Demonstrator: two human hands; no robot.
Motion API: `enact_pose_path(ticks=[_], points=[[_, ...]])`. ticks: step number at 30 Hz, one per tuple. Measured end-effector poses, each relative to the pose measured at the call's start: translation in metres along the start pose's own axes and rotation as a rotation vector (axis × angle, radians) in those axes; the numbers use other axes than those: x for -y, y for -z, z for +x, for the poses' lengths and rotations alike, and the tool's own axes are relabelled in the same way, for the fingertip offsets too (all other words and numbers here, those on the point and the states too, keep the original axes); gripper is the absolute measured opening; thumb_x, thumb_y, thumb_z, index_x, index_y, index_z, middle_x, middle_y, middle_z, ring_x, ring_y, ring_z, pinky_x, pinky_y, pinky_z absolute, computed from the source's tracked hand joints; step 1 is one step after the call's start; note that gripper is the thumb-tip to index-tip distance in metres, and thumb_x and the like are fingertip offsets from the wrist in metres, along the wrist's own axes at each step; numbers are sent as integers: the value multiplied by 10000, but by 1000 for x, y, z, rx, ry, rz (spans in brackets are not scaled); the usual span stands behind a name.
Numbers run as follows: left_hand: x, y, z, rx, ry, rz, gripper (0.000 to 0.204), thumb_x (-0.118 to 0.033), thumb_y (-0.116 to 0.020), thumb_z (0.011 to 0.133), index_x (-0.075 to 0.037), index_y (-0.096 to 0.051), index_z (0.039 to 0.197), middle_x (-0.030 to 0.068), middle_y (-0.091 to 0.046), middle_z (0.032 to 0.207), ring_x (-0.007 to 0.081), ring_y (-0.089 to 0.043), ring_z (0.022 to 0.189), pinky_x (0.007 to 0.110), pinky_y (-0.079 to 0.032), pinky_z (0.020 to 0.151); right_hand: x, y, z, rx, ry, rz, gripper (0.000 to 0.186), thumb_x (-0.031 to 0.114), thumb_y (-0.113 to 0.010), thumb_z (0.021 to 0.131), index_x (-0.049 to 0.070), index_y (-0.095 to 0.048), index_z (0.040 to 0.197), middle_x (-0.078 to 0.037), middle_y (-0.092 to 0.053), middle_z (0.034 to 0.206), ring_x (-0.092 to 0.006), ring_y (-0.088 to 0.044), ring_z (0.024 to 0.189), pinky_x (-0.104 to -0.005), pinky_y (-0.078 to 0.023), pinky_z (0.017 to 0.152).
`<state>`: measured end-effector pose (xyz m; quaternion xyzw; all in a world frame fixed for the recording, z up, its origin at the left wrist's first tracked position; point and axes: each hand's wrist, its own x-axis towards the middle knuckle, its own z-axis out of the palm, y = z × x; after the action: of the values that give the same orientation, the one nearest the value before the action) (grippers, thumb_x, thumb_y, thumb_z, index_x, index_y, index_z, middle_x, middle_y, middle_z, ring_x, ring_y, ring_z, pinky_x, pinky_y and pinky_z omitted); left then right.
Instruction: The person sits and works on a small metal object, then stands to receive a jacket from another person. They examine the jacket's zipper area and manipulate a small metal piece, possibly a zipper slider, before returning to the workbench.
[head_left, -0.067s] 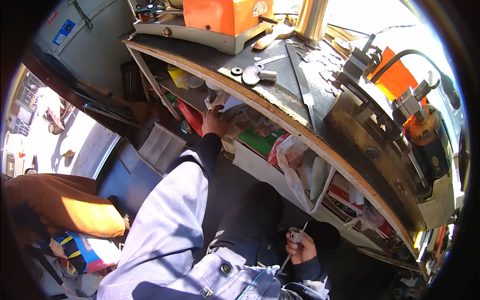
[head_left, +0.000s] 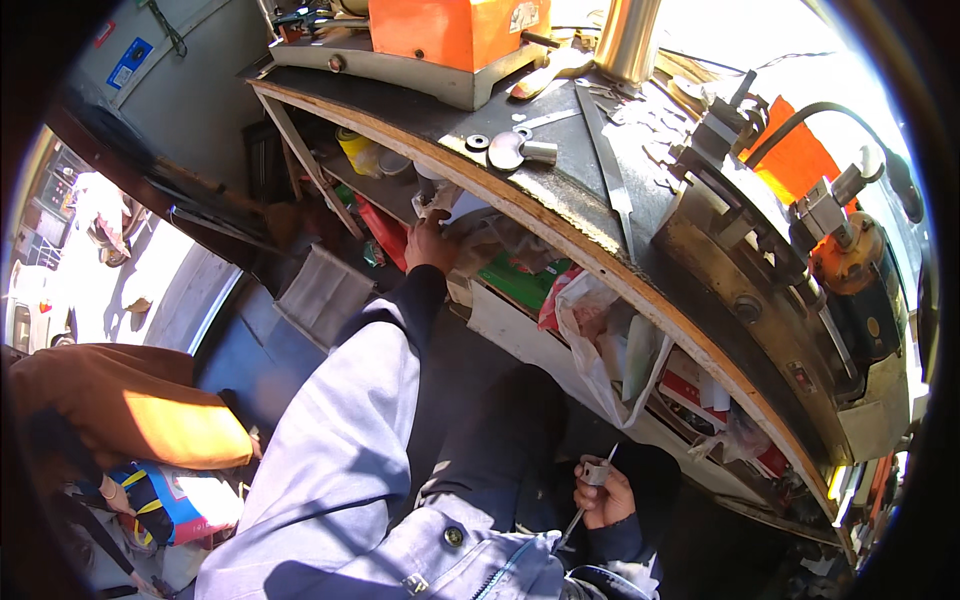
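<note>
From where I stand, the person's right hand [head_left: 607, 497] is held low in front of the body, its fingers curled closed around a small metal block [head_left: 594, 473] and a thin rod [head_left: 573, 527]. The block sits at the thumb and forefinger, clear of the bench; the rod shows above and below the fist, slanting, and whether it passes through the block or alongside it cannot be determined. The left hand [head_left: 427, 245] is extended beneath the workbench [head_left: 400, 105], at the shelf level, its fingers bent and partly hidden against pale crumpled material [head_left: 434, 207]; how far they are open, and whether they grip it, I cannot tell. Near that hand are a red item [head_left: 382, 230], a yellow container [head_left: 354, 150] and a green box [head_left: 520, 281]. A white plastic bag [head_left: 645, 385] occupies the shelf further right. Noted on the bench top: an orange machine [head_left: 440, 35], a metal cylinder [head_left: 627, 40], a long flat file [head_left: 605, 160], and a rounded metal part [head_left: 507, 151] lying beside a dark ring [head_left: 477, 142]. At left, a second person in brown trousers [head_left: 130, 410] is present, a blue patterned bag [head_left: 180, 505] close by
</note>
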<state>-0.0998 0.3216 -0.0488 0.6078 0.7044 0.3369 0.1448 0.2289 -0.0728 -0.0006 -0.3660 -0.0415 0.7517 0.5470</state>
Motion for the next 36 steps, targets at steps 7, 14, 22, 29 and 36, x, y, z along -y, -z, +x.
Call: enact_pose_path(ticks=[7,14,22,29,36], points=[[0,5,1,30,70,-39,291,-279,-699,850,-90,-708,1072,199,-718,1067,456,-647,1019,501,-508,907,11,-18,6,8,11,-17,405,220,-605,991,-82,-587,1260,-179,-659,1075,-134,-549,705,-232,-415,540],[-44,80,-84,60,58,-1250,205,-172,-631,969,9,-617,1062,59,-668,1003,142,-602,921,267,-470,849,24,-45,14,-47,113,-60,351,163,-544,1025,-76,-590,1277,-181,-675,1081,-118,-547,719,-227,-403,537],[-149,152,-262,316,177,-1161,110,-85,-619,924,-20,-579,1003,72,-593,929,132,-546,744,257,-443,692,23,-95,9,-146,150,-210,330,221,-565,1059,-54,-622,1232,-150,-697,1024,-99,-560,709,-207,-381,532],[-167,130,-293,452,-478,-719,333,23,-815,730,-33,-582,962,73,-539,935,174,-534,778,315,-459,692,9,-113,-11,-89,122,-291,208,204,-599,1039,16,-637,1120,-20,-628,899,-63,-566,699,-193,-436,574],[-157,115,-310,735,-227,-823,577,-275,-852,862,-28,-491,1239,112,-535,1197,198,-602,1033,317,-538,841,3,-108,-23,-127,177,-340,126,180,-608,1032,60,-573,1013,4,-571,793,-52,-515,610,-194,-398,542]])
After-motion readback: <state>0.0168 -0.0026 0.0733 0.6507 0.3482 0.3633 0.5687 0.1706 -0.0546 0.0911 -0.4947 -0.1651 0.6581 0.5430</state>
